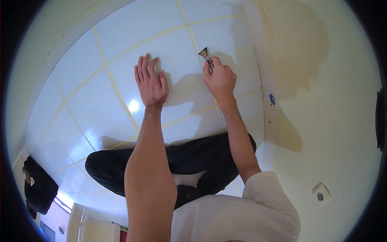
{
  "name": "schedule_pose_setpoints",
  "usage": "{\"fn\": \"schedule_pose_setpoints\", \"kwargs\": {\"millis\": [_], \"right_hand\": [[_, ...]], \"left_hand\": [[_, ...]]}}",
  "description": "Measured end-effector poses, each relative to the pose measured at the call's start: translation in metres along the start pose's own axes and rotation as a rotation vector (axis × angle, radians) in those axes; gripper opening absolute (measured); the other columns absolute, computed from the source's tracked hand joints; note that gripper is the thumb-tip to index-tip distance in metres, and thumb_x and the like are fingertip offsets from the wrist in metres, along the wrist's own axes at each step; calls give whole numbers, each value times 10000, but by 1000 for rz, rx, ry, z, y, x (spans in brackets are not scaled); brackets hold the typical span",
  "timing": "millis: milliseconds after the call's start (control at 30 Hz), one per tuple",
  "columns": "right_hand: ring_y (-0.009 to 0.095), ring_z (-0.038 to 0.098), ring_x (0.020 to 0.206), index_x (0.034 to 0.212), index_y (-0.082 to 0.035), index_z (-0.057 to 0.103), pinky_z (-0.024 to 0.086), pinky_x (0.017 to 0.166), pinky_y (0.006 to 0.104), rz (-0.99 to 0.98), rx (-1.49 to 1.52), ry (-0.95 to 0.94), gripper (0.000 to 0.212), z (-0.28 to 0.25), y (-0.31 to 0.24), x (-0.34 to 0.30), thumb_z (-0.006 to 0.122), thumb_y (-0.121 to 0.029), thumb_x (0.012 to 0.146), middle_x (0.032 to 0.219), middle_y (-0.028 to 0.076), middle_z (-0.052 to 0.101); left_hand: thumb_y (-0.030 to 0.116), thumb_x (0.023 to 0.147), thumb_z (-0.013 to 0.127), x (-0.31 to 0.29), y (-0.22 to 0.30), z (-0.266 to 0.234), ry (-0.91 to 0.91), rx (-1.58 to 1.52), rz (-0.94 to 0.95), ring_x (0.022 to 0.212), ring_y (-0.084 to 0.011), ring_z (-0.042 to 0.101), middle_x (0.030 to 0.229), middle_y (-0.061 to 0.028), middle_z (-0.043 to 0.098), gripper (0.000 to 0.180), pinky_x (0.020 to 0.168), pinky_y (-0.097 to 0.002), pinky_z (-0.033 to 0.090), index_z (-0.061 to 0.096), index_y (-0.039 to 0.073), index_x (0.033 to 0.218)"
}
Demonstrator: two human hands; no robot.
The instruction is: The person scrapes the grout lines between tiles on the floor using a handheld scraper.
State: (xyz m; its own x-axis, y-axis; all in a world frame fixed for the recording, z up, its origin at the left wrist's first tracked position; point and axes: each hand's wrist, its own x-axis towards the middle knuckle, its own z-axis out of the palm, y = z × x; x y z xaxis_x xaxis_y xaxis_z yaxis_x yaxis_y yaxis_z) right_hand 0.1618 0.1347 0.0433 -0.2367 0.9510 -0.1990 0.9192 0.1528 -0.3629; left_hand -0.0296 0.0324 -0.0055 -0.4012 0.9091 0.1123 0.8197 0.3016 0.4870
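Note:
My right hand [222, 77] is closed round the handle of a small putty knife [204, 53]. Its flared metal blade points away from me and lies beside a yellowish grout line; whether it touches the floor I cannot tell. The pale, glossy tile floor [141, 38] is divided by several such lines. On a tile to the left, my left hand [151, 82] rests with fingers stretched out and thumb apart, holding nothing.
My crossed legs [115, 165] in black trousers sit close below my hands. A cream wall [310, 121] with a brownish stain [296, 44] and an outlet-like fitting [321, 195] rises on the right. Dark cloth [42, 187] hangs or lies at the lower left.

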Motion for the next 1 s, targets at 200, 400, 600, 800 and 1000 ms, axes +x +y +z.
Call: {"fn": "schedule_pose_setpoints", "kwargs": {"millis": [200,400,600,800,1000], "right_hand": [[365,682,603,957,-97,657,510,565,502,-31,65,91,161,4,3,4,641,-254,992,655,115,690],[374,677,634,1061,-124,701,522,598,482,1,86,99,177,7,5,8,645,-279,994,676,119,690],[364,681,610,1092,-103,692,512,569,503,-25,32,-6,196,-4,5,6,642,-269,1000,641,129,673],[364,683,616,1089,-102,706,518,580,502,-50,65,131,205,12,13,9,644,-278,1004,653,130,680],[359,688,634,1074,-106,716,521,586,484,-3,68,45,198,-2,7,8,635,-276,1010,665,130,688]], "left_hand": [[199,1011,474,2,2,2,-7,45,12,1567,-328,273,1617,-108,393,469,1303,-541,156,480,115,1472],[183,1003,486,3,6,4,-10,52,11,1567,-321,276,1614,-110,393,470,1302,-539,169,477,115,1468],[176,994,499,1,2,1,-15,83,4,1566,-317,280,1616,-106,391,483,1300,-538,176,468,117,1472],[180,990,506,3,7,4,-9,74,19,1566,-317,281,1616,-108,389,486,1297,-540,180,470,120,1472],[182,991,507,4,5,3,-10,92,14,1565,-318,284,1613,-112,393,487,1295,-540,183,471,119,1472]]}}
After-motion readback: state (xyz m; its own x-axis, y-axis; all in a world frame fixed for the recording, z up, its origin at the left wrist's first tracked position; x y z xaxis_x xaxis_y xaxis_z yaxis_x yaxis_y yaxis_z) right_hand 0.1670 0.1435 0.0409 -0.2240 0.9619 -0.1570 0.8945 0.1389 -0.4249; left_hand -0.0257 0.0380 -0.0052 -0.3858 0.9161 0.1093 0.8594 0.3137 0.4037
